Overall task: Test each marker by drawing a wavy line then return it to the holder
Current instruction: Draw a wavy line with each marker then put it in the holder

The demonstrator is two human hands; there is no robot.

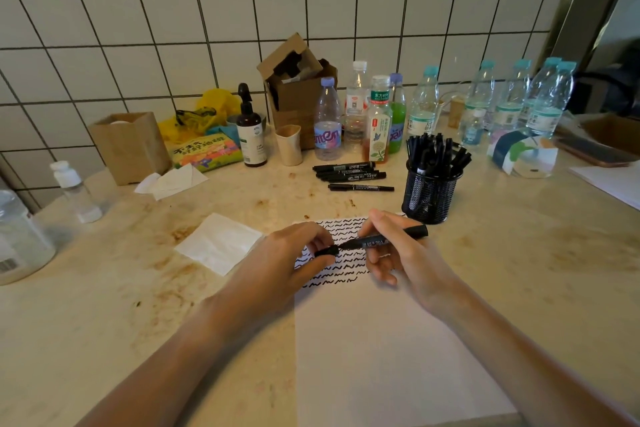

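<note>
Stone surface fills my view, stained and crowded along the tiled wall with water bottles and a cardboard box. Nearer me lies the sheet of paper, its far part already covered in rows of wavy lines, its near part blank. Just beyond the paper's right corner stands the black mesh holder, packed with markers, and a few loose markers lie well apart from it, toward the bottles.

My right hand grips the marker I am testing, above the lined part of the paper. Its long axis runs nearly level, left to right across my view, tip pointing left toward my other hand, tail rising slightly toward the holder. My left hand pinches the cap between fingertips, mouth facing the tip, the two almost touching.

Whether the cap is going on or coming off I cannot tell. Risks as I judge them: if the tip misses the cap's mouth, ink lands on my fingers; if the cap is only half seated, the marker could dry out in the holder; and the holder is so full that pushing this one in carelessly could tip it or flick a neighbour out.
</note>
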